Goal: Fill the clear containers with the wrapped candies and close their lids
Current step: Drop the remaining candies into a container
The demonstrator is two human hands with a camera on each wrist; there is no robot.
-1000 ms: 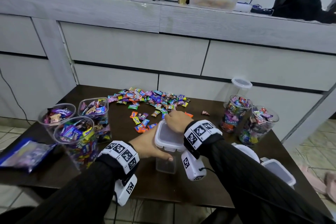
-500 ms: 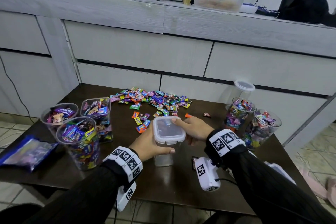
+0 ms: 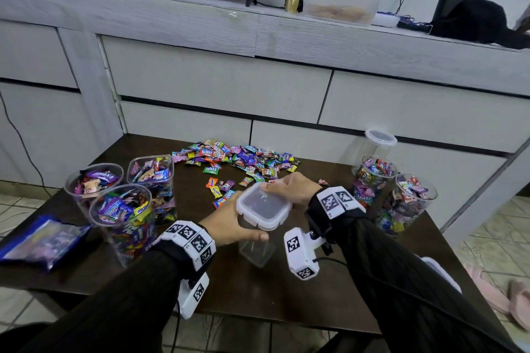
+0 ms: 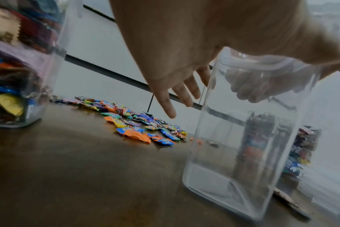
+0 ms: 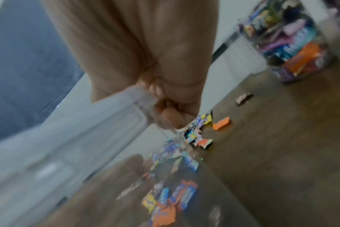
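At frame centre the right hand [image 3: 289, 188], which pressed down on the lid [image 3: 262, 206] a second ago, now pinches its far edge while the left hand [image 3: 229, 223] grips the empty container [image 3: 255, 249], so it looks set for unlidding and filling.

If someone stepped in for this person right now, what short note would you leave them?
Left hand: holds the empty square container steady at its top.
Right hand: grips the far edge of its lid, which sits tilted on the container, not pressed shut.
Done: three open containers at the left and two at the right hold candies; none of these shows a lid.
Left: the candy pile is still on the table. Take this lid off, fill the container, then close all of them. A lidded jar at the back right looks empty.
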